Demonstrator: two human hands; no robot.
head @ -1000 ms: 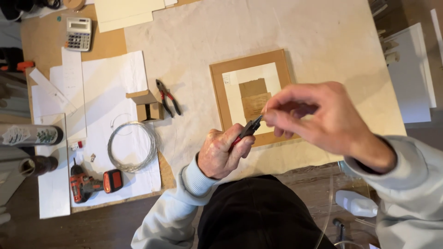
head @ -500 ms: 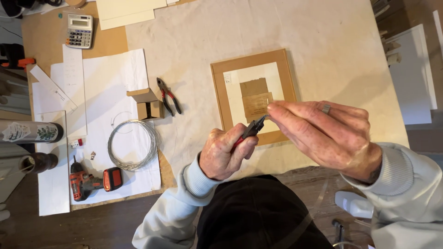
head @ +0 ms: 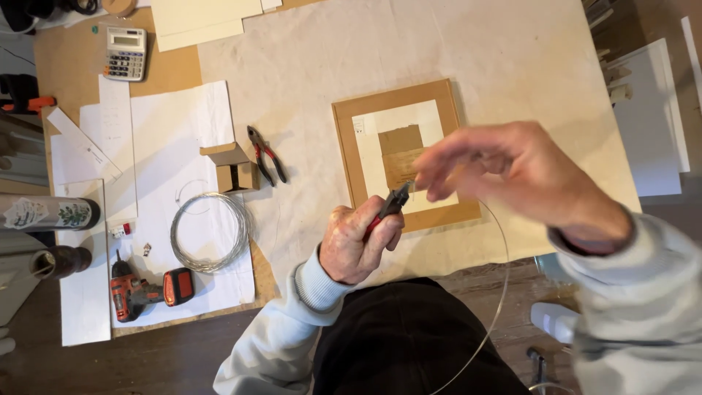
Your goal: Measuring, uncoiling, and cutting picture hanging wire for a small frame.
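Clenched around red-handled pliers [head: 387,207], the left hand [head: 356,245] sits at lower centre; the right hand [head: 512,172], fingers loosely curled, pinches thin wire [head: 503,278] at the plier tips, above the wooden frame [head: 351,139].

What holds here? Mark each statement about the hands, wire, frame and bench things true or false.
1. The left hand holds pliers over the frame's lower edge. True.
2. The wire coil hangs from the right hand. False: it lies on white paper, left of both hands; a loose wire curves down from the right hand.
3. A second pair of pliers lies beside a small box. True.
4. The frame stands upright. False: it lies flat on the cloth.
5. The drill lies at the bench's near left corner. True.
6. The calculator sits on the frame. False: it is at the far left.
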